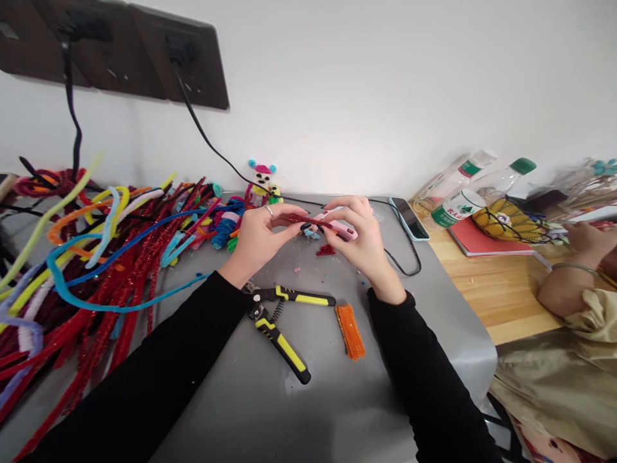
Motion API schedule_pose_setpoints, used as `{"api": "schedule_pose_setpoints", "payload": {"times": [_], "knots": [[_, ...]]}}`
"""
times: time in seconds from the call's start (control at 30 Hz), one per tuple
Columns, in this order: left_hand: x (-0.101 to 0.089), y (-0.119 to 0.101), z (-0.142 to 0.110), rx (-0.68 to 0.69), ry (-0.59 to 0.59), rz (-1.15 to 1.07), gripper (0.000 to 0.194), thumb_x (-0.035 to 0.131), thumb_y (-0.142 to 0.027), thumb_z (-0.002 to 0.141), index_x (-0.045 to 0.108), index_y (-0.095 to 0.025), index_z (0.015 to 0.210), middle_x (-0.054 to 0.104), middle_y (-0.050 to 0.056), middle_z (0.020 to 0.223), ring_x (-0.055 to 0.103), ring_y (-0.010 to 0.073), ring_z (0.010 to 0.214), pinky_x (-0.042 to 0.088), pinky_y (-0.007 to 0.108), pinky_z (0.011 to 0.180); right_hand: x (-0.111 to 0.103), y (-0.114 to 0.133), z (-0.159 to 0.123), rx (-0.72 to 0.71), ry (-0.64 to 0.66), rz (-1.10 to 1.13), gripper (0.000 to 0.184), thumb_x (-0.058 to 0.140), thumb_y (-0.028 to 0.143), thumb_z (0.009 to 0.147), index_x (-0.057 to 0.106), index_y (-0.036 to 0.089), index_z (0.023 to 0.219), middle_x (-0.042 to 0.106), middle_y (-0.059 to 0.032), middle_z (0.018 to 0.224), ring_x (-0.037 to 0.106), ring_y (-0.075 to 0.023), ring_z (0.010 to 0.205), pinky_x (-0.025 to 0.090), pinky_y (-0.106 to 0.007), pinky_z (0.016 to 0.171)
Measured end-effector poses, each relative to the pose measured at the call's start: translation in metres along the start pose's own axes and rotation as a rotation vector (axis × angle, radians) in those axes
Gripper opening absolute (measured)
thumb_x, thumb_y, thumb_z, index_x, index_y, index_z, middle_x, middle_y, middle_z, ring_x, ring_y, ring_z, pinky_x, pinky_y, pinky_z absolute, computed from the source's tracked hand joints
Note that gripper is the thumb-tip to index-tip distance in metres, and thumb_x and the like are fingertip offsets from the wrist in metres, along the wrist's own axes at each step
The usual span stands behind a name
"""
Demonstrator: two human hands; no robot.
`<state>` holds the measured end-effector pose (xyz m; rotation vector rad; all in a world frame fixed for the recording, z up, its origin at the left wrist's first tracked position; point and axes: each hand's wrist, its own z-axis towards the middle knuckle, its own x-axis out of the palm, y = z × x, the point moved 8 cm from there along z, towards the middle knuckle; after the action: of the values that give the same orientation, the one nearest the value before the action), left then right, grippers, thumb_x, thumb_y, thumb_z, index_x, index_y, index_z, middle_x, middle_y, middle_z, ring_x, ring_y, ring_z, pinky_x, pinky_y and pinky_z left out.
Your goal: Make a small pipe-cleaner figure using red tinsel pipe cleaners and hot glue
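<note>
Between my two hands runs a short red glittery pipe cleaner (pixel 308 220), held level above the grey table. My left hand (pixel 264 239) pinches its left end between thumb and fingers; a ring sits on one finger. On the other end, my right hand (pixel 357 236) closes its thumb and fingertips. Below the hands lie small red pipe cleaner pieces (pixel 326 250) and a pink object (pixel 343 225), partly hidden by my right hand. Nearer to me rest pliers (pixel 284 321) with black and yellow handles, spread apart, beside a bundle of orange pipe cleaners (pixel 351 332).
Many coloured pipe cleaners (pixel 110 263) pile up on the left. A small pipe cleaner figure (pixel 263 180) stands by the wall. A phone (pixel 409 220) and black cable lie behind my right hand. On the wooden table, bottles (pixel 460 207) stand near a co-worker's arm (pixel 571 283).
</note>
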<state>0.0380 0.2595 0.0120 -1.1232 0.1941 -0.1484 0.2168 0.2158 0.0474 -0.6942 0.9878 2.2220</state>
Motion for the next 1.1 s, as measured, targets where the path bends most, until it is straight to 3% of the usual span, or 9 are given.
{"api": "schedule_pose_setpoints", "payload": {"times": [0.2,0.53,0.73,0.97,1.1], "knots": [[0.001,-0.003,-0.001,0.01,0.013,-0.011,0.021,0.083,-0.034,0.083,0.081,-0.017,0.093,0.083,0.009,0.095,0.079,0.0237,0.088,0.067,0.033,0.085,0.001,0.0,0.0,-0.003,0.007,-0.002,0.005,0.067,0.026,0.096,0.069,0.029,0.093,0.074,-0.0052,0.116,0.062,-0.0287,0.116,0.044,-0.052,0.102],[0.001,-0.006,0.0,0.042,0.012,0.022,0.02,0.082,-0.037,0.084,0.081,-0.018,0.088,0.082,0.008,0.09,0.078,0.0228,0.084,0.066,0.033,0.08,0.001,0.002,-0.001,-0.03,0.005,0.01,0.005,0.067,0.027,0.097,0.069,0.029,0.094,0.075,-0.0054,0.117,0.063,-0.0289,0.115,0.045,-0.052,0.101],[0.0,-0.005,0.0,0.029,-0.01,0.036,0.019,0.08,-0.037,0.081,0.08,-0.018,0.086,0.082,0.007,0.088,0.076,0.0222,0.081,0.066,0.032,0.078,0.0,0.004,0.001,-0.005,0.011,0.047,0.011,0.07,0.031,0.096,0.069,0.03,0.107,0.075,-0.0056,0.117,0.065,-0.0285,0.116,0.046,-0.052,0.105],[-0.004,0.001,0.001,0.022,-0.038,0.042,0.017,0.078,-0.032,0.08,0.08,-0.018,0.088,0.082,0.007,0.088,0.077,0.0219,0.082,0.066,0.031,0.078,0.002,-0.006,-0.001,0.109,0.002,0.365,0.016,0.071,0.031,0.094,0.075,0.029,0.11,0.071,-0.0082,0.126,0.064,-0.0263,0.128,0.051,-0.049,0.112],[-0.005,0.0,0.001,0.035,-0.043,0.058,0.014,0.076,-0.029,0.08,0.081,-0.018,0.088,0.082,0.007,0.088,0.077,0.0212,0.08,0.065,0.03,0.077,0.008,-0.014,-0.002,0.235,0.045,0.583,0.024,0.075,0.042,0.093,0.078,0.031,0.114,0.067,-0.009,0.136,0.06,-0.0271,0.136,0.062,-0.043,0.099]]}}
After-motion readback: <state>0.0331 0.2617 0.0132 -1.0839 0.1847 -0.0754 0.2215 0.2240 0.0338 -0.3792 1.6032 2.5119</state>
